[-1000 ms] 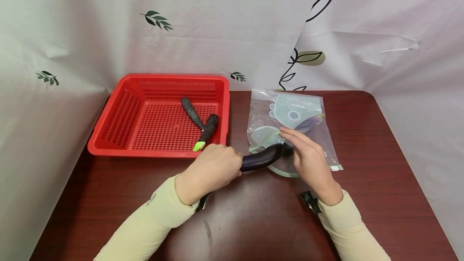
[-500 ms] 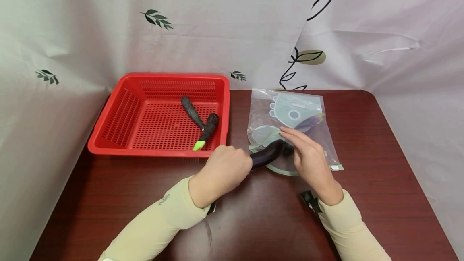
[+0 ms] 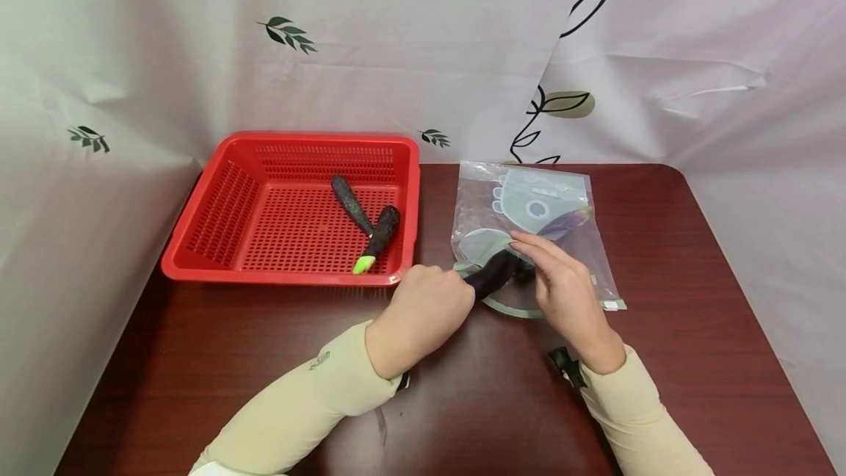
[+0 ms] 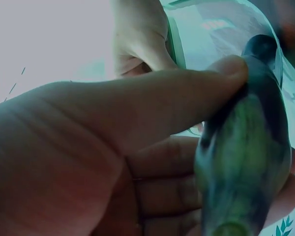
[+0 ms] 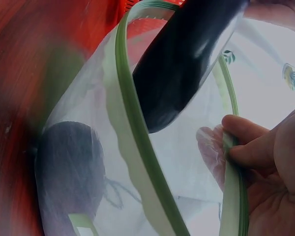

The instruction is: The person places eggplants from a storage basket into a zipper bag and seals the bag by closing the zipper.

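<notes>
My left hand point(image 3: 426, 314) grips a dark purple eggplant point(image 3: 492, 276) by its stem end. In the left wrist view the thumb lies along the eggplant point(image 4: 241, 147), with the other fingers curled behind it. A clear zip bag point(image 3: 545, 193) with pale printed shapes lies on the table. Between thumb and fingertips my right hand point(image 3: 565, 292) pinches one side of its green-edged mouth. The right wrist view shows the held eggplant point(image 5: 187, 64) with its rounded end inside the mouth, between the green edges point(image 5: 130, 103). Another eggplant point(image 5: 71, 167) lies in the bag.
A red plastic basket point(image 3: 264, 277) stands at the back left, with two dark, long vegetables inside; one vegetable point(image 3: 380, 233) has a bright green end. Brown tabletop point(image 3: 674, 278) extends to the right. White patterned curtains point(image 3: 370, 35) hang behind and at the sides.
My left hand has moved right and slightly up, sliding the eggplant farther into the bag's mouth. The right hand keeps its pinch on the bag and has barely moved.
</notes>
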Demonstrator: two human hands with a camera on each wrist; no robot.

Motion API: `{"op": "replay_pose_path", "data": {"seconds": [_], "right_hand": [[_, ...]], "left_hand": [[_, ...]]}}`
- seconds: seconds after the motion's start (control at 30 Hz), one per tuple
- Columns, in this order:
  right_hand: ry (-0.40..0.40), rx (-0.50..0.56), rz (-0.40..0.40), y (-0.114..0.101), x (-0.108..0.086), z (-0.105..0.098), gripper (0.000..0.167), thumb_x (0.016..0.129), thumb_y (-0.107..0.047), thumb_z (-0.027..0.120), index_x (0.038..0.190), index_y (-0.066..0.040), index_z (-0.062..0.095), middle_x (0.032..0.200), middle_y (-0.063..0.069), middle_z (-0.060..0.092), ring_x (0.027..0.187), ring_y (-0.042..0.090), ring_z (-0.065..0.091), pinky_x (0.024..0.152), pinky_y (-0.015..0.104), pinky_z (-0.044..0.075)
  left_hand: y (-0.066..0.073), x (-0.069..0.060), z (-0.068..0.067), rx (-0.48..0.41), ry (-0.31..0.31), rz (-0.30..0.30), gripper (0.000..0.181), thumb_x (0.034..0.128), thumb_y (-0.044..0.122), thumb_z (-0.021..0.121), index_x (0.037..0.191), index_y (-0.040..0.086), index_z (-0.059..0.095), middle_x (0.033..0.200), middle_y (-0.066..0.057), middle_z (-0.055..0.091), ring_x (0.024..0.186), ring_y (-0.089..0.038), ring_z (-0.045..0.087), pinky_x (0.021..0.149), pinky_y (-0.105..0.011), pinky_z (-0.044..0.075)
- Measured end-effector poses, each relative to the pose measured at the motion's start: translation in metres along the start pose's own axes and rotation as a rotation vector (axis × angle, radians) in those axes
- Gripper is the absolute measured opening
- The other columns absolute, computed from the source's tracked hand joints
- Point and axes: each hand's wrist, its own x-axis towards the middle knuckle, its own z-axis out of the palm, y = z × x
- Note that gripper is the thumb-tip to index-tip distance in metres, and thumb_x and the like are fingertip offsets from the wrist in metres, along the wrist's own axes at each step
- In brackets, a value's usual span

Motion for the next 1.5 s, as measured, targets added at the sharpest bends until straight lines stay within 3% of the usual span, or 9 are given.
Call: {"op": "replay_pose_path", "data": {"seconds": [0.7,1.0,1.13,1.5], "right_hand": [[-0.014,0.016,-0.008,0.000,-0.001,0.001,0.044,0.084,0.025,0.055,0.117,0.000,0.072,0.130,0.006,0.067,0.115,0.021,0.065,0.078,0.036,0.053],[-0.017,0.029,-0.007,0.000,-0.001,0.002,0.044,0.084,0.024,0.055,0.117,0.000,0.072,0.129,0.006,0.067,0.116,0.021,0.065,0.080,0.038,0.054],[-0.015,0.032,-0.006,0.000,-0.001,0.003,0.042,0.085,0.024,0.055,0.117,0.001,0.072,0.129,0.006,0.067,0.116,0.021,0.065,0.082,0.038,0.054],[-0.009,0.032,-0.014,0.001,-0.001,0.004,0.042,0.086,0.024,0.055,0.117,0.001,0.072,0.129,0.006,0.067,0.117,0.021,0.065,0.087,0.036,0.052]], "left_hand": [[0.019,0.015,0.012,0.028,0.089,-0.033,0.029,0.0817,0.007,0.071,0.059,0.025,0.069,0.054,0.006,0.058,0.050,-0.012,0.058,0.043,-0.028,0.044],[0.024,0.022,0.017,0.028,0.089,-0.043,0.030,0.0818,0.006,0.070,0.059,0.025,0.068,0.053,0.007,0.056,0.050,-0.010,0.057,0.043,-0.027,0.044],[0.027,0.027,0.019,0.024,0.076,-0.067,0.029,0.0821,0.009,0.071,0.060,0.027,0.069,0.054,0.008,0.057,0.051,-0.010,0.059,0.043,-0.028,0.045],[0.032,0.033,0.028,0.034,0.135,-0.110,0.027,0.0799,0.013,0.073,0.059,0.029,0.067,0.056,0.009,0.058,0.052,-0.010,0.059,0.042,-0.026,0.043]]}}
